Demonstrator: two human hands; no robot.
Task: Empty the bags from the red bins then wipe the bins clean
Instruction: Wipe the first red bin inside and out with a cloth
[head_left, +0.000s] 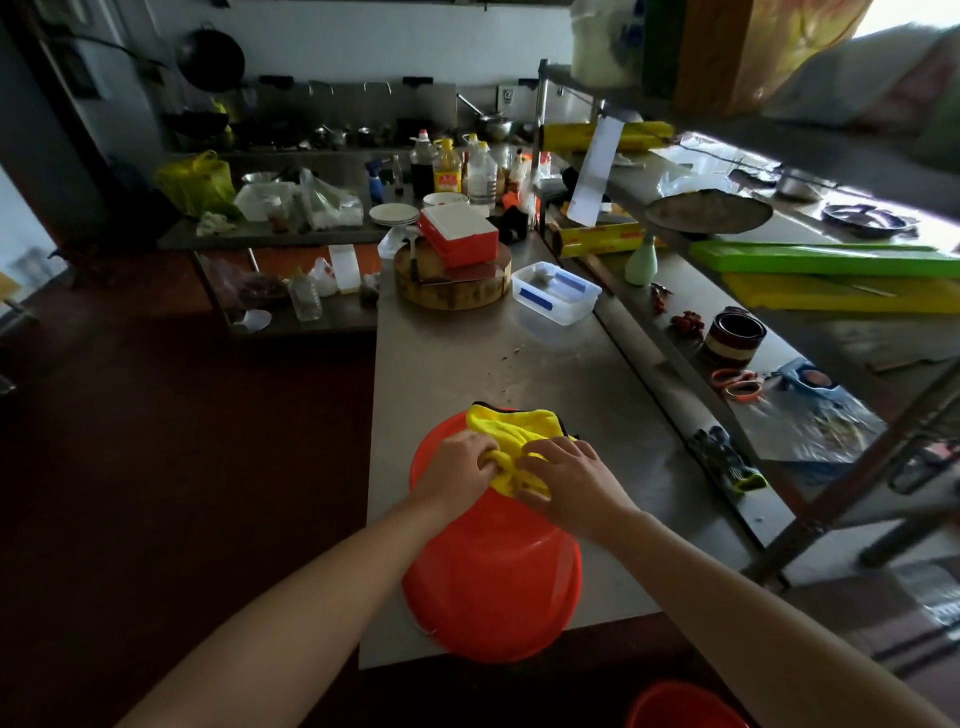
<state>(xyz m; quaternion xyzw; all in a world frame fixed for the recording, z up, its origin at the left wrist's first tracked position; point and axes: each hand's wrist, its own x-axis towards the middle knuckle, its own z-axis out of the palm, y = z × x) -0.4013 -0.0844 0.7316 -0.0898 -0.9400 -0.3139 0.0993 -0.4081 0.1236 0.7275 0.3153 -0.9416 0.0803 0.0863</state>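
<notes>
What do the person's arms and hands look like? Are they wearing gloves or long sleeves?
No gloves and no sleeves. The left hand and right hand are bare. The left forearm and right forearm are bare too, all the way to the edge of the picture. No watch, bracelet or ring shows on either one.

Red bin (493, 571): round plastic, upside down on bench (441, 353), at front edge. Yellow cloth (511, 431): bunched on bin's upturned base. Second red bin (680, 709): below bench front edge, partly visible.
</notes>
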